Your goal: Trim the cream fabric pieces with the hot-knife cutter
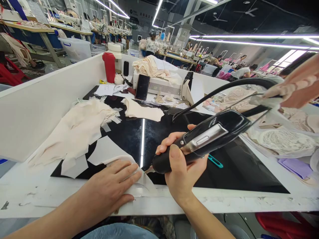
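My left hand (117, 182) lies flat with its fingers stretched out, pressing a pale cream fabric piece (109, 149) with a curved edge near the table's front. In my right hand (181, 169) is a black corded handheld tool (201, 139) with a metal panel, my fingers and thumb wrapped round its grip. The tool's narrow metal tip (149, 170) points down at the fabric edge beside my left fingertips; whether it touches cannot be told. Beneath lies a glossy black mat (239, 166). The cable rises from the tool's rear toward the upper right.
Cream fabric pieces (74, 126) are heaped on the left, and one piece (144, 110) lies farther back. A phone (142, 87) leans against a white vented box (164, 88). A teal cutter (215, 161) lies right. Another person's hand (299, 83) reaches in above bagged pieces (286, 141).
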A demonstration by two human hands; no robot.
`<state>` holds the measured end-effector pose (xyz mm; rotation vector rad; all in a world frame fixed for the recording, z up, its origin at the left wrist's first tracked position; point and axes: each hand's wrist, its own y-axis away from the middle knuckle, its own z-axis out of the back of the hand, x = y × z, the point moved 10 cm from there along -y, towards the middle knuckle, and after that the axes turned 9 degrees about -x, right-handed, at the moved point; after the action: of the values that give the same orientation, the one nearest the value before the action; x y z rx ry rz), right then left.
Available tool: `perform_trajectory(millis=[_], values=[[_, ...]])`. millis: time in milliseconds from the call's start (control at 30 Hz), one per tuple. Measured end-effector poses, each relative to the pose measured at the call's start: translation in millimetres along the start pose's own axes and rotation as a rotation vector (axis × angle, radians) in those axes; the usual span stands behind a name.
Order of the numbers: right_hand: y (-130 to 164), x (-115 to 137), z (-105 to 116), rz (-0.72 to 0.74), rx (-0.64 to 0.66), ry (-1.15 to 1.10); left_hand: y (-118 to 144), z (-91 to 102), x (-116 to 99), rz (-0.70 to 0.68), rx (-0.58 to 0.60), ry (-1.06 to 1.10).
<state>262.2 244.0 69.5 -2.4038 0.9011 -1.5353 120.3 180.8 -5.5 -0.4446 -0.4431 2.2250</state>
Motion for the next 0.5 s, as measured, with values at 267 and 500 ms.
perform_trajectory(millis=[267, 500], values=[[0, -1, 1, -0.008, 0.0, -0.013, -5, 4.3, 0, 0.012, 0.002, 0.023], [2, -1, -2, 0.001, 0.005, 0.001, 0, -8.2, -5, 0.009, 0.056, -0.092]])
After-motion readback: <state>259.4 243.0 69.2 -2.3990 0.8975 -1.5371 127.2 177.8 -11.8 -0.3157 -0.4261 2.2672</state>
